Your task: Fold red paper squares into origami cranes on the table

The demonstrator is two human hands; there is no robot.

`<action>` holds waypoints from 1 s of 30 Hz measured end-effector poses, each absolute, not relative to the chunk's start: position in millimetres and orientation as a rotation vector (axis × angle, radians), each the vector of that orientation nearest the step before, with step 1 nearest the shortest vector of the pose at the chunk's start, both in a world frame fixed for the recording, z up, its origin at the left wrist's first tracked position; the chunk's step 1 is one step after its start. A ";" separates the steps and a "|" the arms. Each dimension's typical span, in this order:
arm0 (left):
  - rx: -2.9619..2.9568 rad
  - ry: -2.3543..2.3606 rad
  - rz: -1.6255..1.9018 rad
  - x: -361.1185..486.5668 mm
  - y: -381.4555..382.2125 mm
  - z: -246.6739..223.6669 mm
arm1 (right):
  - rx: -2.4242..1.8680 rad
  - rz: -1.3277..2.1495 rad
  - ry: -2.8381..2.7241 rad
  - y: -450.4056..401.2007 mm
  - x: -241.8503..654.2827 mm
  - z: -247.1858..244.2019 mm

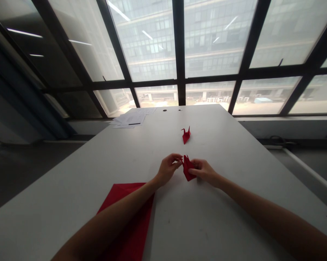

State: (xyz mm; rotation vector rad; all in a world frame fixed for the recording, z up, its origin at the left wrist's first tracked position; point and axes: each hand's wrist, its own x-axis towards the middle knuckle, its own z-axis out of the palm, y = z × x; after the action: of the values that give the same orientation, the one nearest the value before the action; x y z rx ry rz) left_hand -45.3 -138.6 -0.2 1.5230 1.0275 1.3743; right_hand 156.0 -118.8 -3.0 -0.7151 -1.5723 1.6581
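Basically, left to right: left hand (170, 166), mid-frame, has thumb and fingertips bunched at the narrow left point of the red origami piece (189, 174). Can't tell if they're closed on that point or just beside it. The piece itself sits just below and right of frame centre, two thin points up, blunt end toward me. My right hand (204, 170) is clamped on its right side, thumb flat on the near face, fingers behind.

Handling, my read: the right pinch should anchor the stacked layers without crushing them. Left should work only the thin point, small moves, edges lined up before pressing, then a firm nail run along the crease. Pulling on the tip alone could tear it or open the layers.

Materials, left to right: red paper sheet (139, 226) lower left, flat, smooth-looking, straight-edged, partly under my left forearm. Loose white sheets (129, 116) upper left of centre, fanned, dark pen-like stick (134, 124) on top. Red paper crane (186, 136) near centre, just above my hands, angular body, two raised spikes, one bent at the tip. All on a pale, smooth tabletop (220, 145) with faint scuffs.
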 end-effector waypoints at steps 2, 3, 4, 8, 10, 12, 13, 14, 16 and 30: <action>1.588 1.059 1.376 -45.6 -138.7 1.1 | -0.714 1.657 -1.573 -118.6 156.0 -3.4; 1.620 1.074 1.377 -45.7 -138.9 1.7 | -0.715 1.655 -1.575 -118.7 156.1 -3.3; 1.647 1.088 1.379 -45.6 -139.3 2.0 | -0.718 1.651 -1.579 -118.9 156.2 -3.1; 1.734 1.131 1.400 -45.1 -140.7 0.3 | -0.728 1.620 -1.604 -119.3 156.0 -2.9; 1.780 1.155 1.413 -45.2 -140.9 -1.6 | -0.719 1.603 -1.608 -119.2 155.4 -3.6; 1.819 1.174 1.414 -45.4 -141.1 -3.0 | -0.705 1.585 -1.608 -118.9 154.5 -5.2; 1.832 1.180 1.410 -45.4 -141.3 -3.3 | -0.698 1.575 -1.606 -118.6 154.1 -6.3; 1.842 1.182 1.407 -45.4 -141.5 -3.4 | -0.693 1.564 -1.602 -118.4 153.6 -7.7; 1.852 1.168 1.402 -45.0 -142.2 -2.8 | -0.683 1.538 -1.589 -117.7 152.7 -10.8; 1.866 1.124 1.370 -43.8 -145.1 0.7 | -0.709 1.341 -1.619 -118.1 150.3 -15.0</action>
State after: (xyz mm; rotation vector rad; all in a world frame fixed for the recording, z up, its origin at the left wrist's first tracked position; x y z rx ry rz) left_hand -43.8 -145.1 0.7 1.8661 1.1237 1.3702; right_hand 150.3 -118.1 -15.0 -0.7088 -1.6191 1.3407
